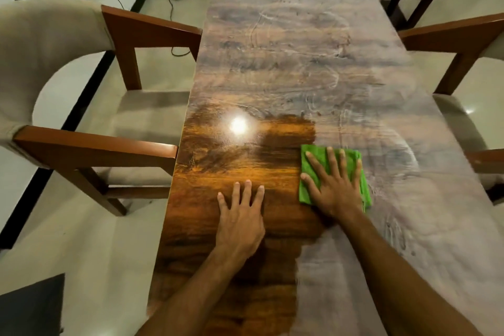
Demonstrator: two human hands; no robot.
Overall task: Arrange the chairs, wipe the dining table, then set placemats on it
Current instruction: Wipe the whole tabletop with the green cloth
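A: Where is the right hand point(334, 188)?

B: Flat on the green cloth point(313, 158), fingers spread wide, pressing it to the table point(286, 63); nothing gripped.

A: And the left hand point(241, 215)?

B: Open too, palm down on bare wood just beside the cloth; fingers loosely apart.

A: The table itself?

B: Glossy under the left hand, hazy and streaked elsewhere; a chair point(81, 90) stands at each long side.
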